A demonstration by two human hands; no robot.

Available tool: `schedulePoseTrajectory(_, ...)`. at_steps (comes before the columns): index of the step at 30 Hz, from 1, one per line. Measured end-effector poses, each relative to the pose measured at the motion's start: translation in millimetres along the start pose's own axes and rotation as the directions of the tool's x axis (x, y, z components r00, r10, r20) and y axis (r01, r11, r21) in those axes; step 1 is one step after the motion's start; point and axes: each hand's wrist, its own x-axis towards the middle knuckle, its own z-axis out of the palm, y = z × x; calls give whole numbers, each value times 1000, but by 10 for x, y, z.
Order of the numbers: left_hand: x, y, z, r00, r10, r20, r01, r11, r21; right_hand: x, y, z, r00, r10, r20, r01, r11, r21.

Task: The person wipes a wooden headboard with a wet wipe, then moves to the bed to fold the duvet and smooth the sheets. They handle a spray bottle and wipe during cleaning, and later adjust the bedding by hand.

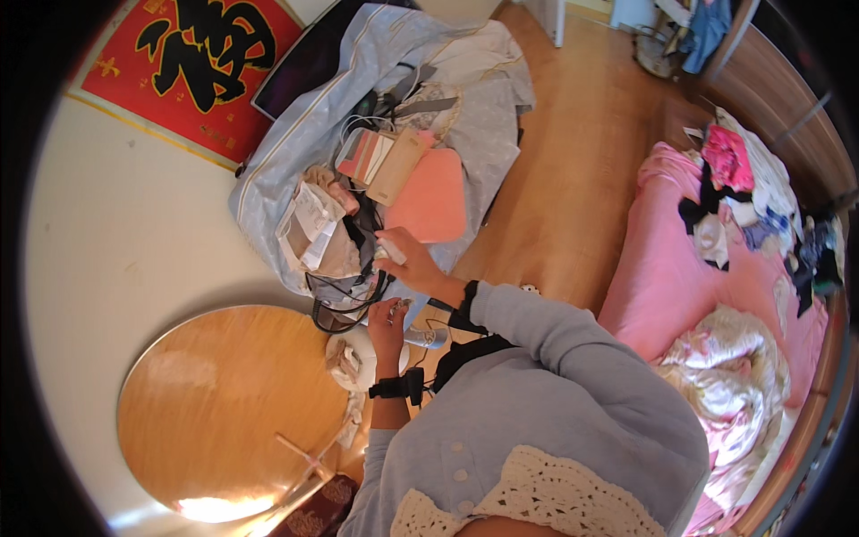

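My right hand (417, 265) is closed around a small white object (391, 251) at the near edge of a cluttered, cloth-covered table; its kind is unclear. Lower down, my left hand (386, 333) pinches a small silvery, shiny thing (399, 309) that is too small to name. Beyond the right hand lie a flat pink pad (431, 199), a tan box (399, 168) and a pink-and-white striped packet (361, 154). Left of the right hand, a bag (338, 253) holds white papers (310, 224). Dark cables (331, 309) loop beside my left hand.
A pale grey-blue cloth (291, 148) drapes the table. A round wooden tabletop (228, 412) leans at the lower left. To the right stands a bed with a pink sheet (637, 259), heaped clothes (729, 192) and a crumpled quilt (729, 362). Wooden floor (559, 170) runs between.
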Motion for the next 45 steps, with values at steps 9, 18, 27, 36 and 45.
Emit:
schedulePoseTrajectory(9,66,-62,356,922,-347,-170,350,937,-12,180,818,37,968,52,244,-28,994,-104)
schedulePoseTrajectory(18,263,-182,371,881,-430,-196,425,902,-70,61,895,-127,885,225,407,-95,944,-315)
schedulePoseTrajectory(27,298,-371,306,880,-428,-208,423,904,-69,-75,860,-316,822,366,437,-227,914,-337)
schedulePoseTrajectory(36,422,-526,368,953,-258,-162,266,963,34,-690,613,-1572,805,492,333,-375,855,-357)
schedulePoseTrajectory(45,652,-883,777,839,-432,-330,443,895,-45,-2101,0,-3769,559,633,-536,-829,439,-348)
